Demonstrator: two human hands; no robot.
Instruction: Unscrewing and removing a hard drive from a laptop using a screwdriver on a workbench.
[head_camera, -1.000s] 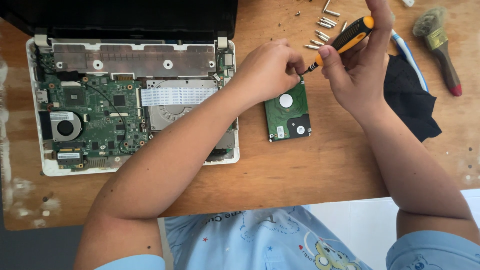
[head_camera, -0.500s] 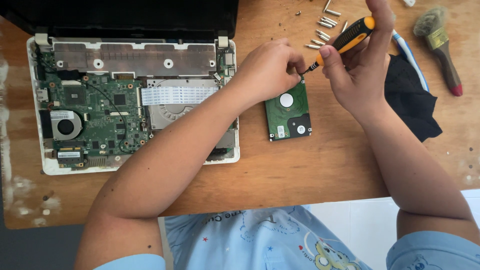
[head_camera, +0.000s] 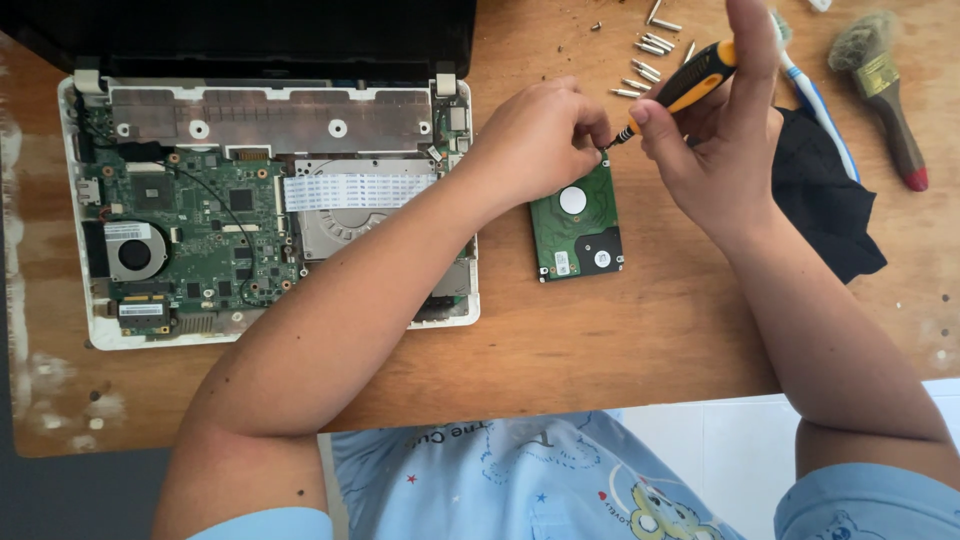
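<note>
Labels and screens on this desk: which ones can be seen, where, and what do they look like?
Laptop screen: top left, hinged back, dark, unlit rectangle.
Round white sticker: on the green hard drive board, below both hands.
Small white stickers: on the laptop's fan, left side, and one below it.

Green hard drive (head_camera: 578, 222), orange-and-black screwdriver (head_camera: 685, 88), black cloth (head_camera: 825, 205), brown wooden table (head_camera: 640, 340).
</note>
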